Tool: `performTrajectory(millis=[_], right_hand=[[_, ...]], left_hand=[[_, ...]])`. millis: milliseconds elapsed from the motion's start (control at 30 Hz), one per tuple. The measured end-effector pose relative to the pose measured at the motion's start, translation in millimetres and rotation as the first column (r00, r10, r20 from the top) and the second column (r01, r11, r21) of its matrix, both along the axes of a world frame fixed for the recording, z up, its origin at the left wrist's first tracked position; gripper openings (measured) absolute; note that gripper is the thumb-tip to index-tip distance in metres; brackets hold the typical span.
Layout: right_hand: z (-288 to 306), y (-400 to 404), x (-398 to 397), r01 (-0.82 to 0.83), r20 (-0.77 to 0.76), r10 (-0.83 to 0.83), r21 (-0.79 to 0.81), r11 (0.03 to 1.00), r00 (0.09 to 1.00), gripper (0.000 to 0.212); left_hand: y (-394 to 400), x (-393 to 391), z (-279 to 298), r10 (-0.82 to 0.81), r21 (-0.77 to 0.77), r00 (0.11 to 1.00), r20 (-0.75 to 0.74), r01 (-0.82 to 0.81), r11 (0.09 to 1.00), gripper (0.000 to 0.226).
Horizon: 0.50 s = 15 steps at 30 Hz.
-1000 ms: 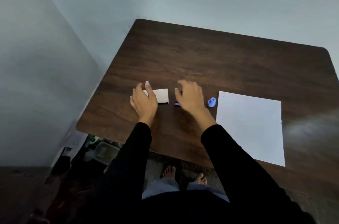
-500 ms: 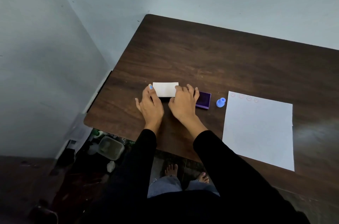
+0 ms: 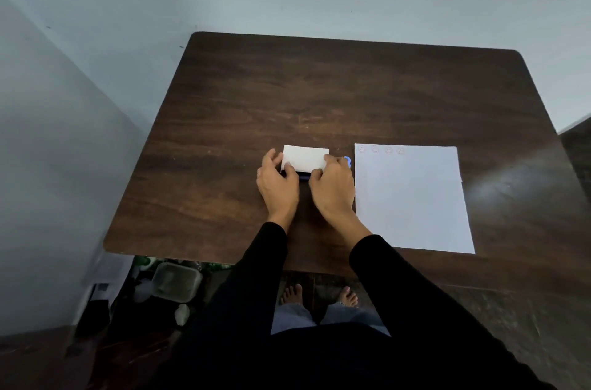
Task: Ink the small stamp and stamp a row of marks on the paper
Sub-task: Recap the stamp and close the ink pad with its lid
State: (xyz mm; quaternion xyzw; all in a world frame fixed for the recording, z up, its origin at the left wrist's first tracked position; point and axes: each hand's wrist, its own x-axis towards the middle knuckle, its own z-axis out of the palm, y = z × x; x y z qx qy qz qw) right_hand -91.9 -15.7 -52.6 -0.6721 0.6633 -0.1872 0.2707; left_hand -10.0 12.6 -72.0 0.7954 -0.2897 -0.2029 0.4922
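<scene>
A white ink pad lid [image 3: 305,158] lies over the purple ink pad [image 3: 302,177], of which only a thin front edge shows. My left hand [image 3: 276,182] pinches the lid's left end. At the lid's right end, my right hand [image 3: 332,186] grips it with the thumb at the front edge. The small blue stamp [image 3: 348,161] stands on the table just behind my right hand, mostly hidden by it. The white paper [image 3: 412,201] lies to the right, with a row of several faint red marks along its top left edge.
Everything rests on a dark wooden table [image 3: 319,95] set against pale walls at the back and left. A plastic container [image 3: 174,284] and clutter sit on the floor under the table's left front corner. My bare feet show below the near edge.
The lid has moved right from beside the ink pad to on top of it. My right hand has come onto the lid's right end, and now hides most of the blue stamp.
</scene>
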Motion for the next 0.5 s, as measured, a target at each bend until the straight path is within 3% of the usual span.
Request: performTrajectory(millis=[333,500], right_hand=[[-7,-3,-3,-0.053,-0.011,0.054,0.06,0.997,0.998,0.043],[-9,-1,-3,-0.055,-0.032,0.056,0.038,0.998,0.998,0.04]], left_hand=[[-3,8,-5,-0.019,0.037,0.994,-0.11,0.023,0.999,0.045],[-4,13,-8,-0.033,0.071,0.996,-0.081,0.039,0.997,0.039]])
